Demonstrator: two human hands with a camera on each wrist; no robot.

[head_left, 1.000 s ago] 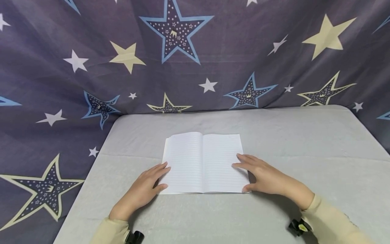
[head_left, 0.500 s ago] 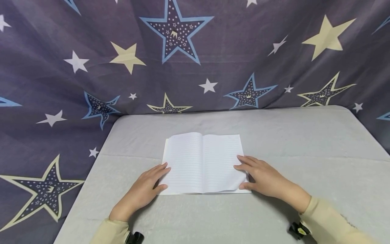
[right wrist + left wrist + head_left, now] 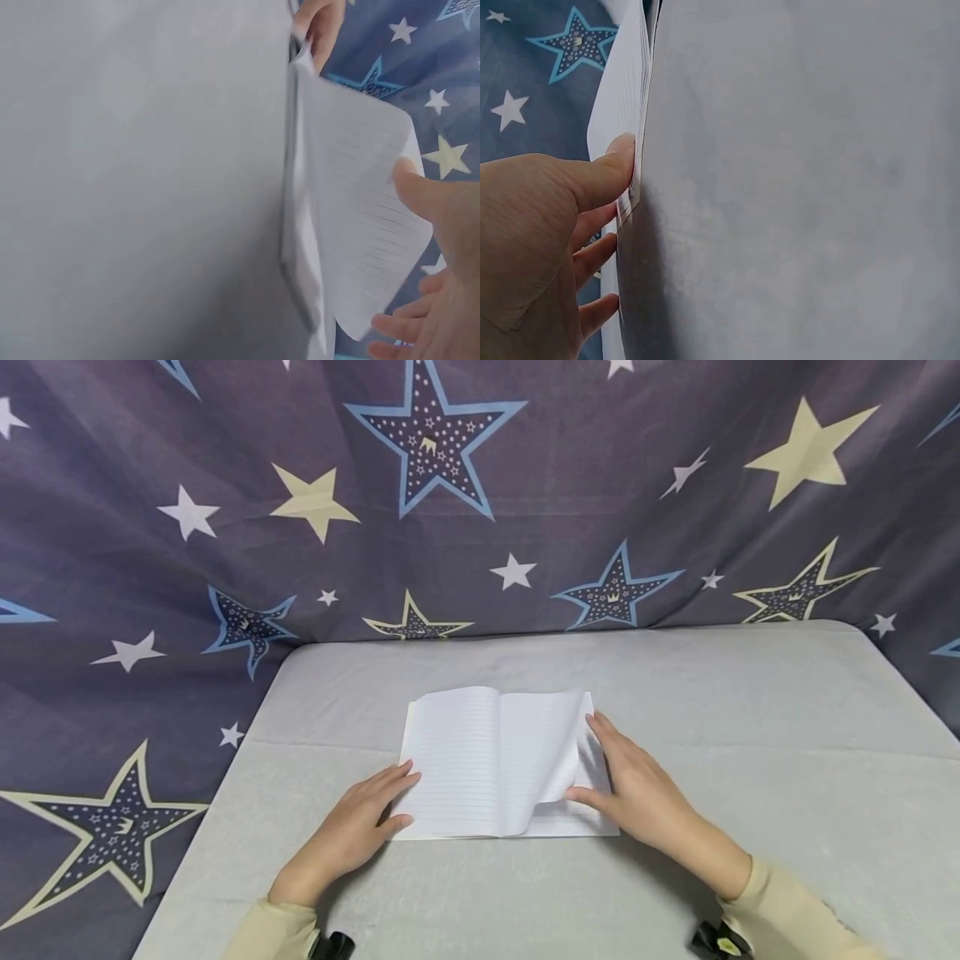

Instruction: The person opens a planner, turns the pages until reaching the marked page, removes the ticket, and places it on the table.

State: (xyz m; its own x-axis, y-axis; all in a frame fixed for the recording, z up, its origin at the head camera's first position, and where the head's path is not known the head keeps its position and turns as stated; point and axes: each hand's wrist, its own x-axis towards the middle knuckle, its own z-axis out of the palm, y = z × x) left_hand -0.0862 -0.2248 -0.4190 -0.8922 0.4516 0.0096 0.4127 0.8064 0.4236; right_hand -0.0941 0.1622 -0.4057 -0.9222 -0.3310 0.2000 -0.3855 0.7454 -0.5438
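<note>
A notebook [image 3: 456, 752] with lined white pages lies spread on the grey cloth. Its right-hand page [image 3: 534, 735] is lifted at the near outer corner and curls toward the spine, baring another page beneath. My left hand [image 3: 341, 831] rests on the left page's outer edge, thumb near the bottom corner; the left wrist view shows its thumb against the page stack. On the other side, my right hand [image 3: 648, 789] has its thumb at the raised page's edge, with straight fingers along the notebook's right side. In the right wrist view the lifted page [image 3: 367, 202] stands away from the stack.
Grey cloth [image 3: 750, 693] covers the table under the notebook. Behind and to the left hangs a dark curtain [image 3: 465, 543] printed with stars. Each sleeve has a black wrist camera [image 3: 720, 941] at its cuff.
The right page was flat, then its near corner lifted; now it curls further left. My right hand's thumb has moved left and its fingers farther up the edge. The left hand has stayed put.
</note>
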